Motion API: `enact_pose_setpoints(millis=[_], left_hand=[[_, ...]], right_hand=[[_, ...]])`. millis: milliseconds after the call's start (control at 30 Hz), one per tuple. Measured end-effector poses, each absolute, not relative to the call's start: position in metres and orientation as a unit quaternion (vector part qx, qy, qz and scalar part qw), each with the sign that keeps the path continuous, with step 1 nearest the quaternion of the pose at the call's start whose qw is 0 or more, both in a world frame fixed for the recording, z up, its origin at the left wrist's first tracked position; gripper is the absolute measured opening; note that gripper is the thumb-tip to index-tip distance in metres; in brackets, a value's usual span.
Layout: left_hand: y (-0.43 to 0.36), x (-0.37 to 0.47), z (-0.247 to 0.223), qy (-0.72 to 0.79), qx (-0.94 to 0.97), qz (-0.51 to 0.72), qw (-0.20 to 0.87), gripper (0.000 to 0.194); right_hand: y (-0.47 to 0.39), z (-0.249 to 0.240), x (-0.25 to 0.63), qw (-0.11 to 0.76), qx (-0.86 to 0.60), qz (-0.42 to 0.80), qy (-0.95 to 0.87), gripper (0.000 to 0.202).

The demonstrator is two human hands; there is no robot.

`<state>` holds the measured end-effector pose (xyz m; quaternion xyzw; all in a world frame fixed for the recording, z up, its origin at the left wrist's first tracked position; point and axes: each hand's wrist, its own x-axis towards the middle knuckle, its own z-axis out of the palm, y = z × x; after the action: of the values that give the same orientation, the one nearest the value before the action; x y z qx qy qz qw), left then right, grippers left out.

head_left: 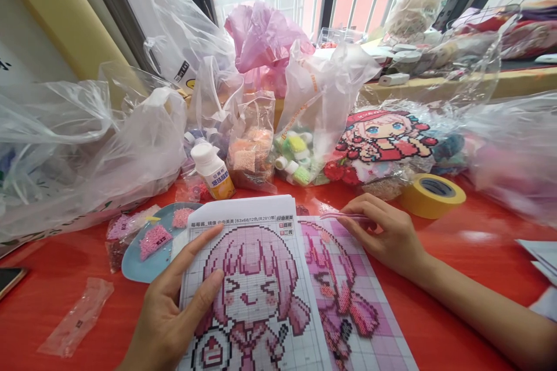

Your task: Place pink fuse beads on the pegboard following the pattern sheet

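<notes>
My left hand (174,301) is at the left side of a printed pixel pattern sheet (256,290), its thumb and index finger spread across the front. Its other fingers are hidden, apparently behind the paper. The sheet shows a pink-haired cartoon figure and overlaps a gridded board (387,313). On that board's uncovered right part lies a matching pink bead picture (343,284). Over its top edge, my right hand (387,232) pinches pink tweezers (352,217), tips pointing left. Whether the tips hold a bead is too small to tell.
A blue plate (139,261) with bags of pink beads (155,242) stands left. Behind are a white-capped bottle (213,171), bead bags (250,153), a finished bead picture (387,139) and yellow tape (430,194). An empty plastic sachet (78,316) lies on the red table (461,266).
</notes>
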<state>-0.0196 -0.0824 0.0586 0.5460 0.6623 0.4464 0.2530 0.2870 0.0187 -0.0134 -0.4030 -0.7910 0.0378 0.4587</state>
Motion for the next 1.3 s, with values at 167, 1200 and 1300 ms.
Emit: enact_pose_setpoints(millis=[167, 1200, 1300], left_hand=[[-0.0825, -0.0192, 0.0582, 0.670, 0.533, 0.442, 0.269, 0.047], [-0.0838, -0.0170, 0.0606, 0.673, 0.523, 0.441, 0.282, 0.050], [-0.0837, -0.0178, 0.0596, 0.669, 0.532, 0.443, 0.272, 0.049]], right_hand=[[0.0178, -0.0101, 0.2848, 0.421, -0.388, 0.035, -0.819, 0.009], [0.0187, -0.0126, 0.2858, 0.399, -0.394, -0.024, -0.827, 0.012], [0.0189, -0.0130, 0.2860, 0.400, -0.397, -0.027, -0.826, 0.012]])
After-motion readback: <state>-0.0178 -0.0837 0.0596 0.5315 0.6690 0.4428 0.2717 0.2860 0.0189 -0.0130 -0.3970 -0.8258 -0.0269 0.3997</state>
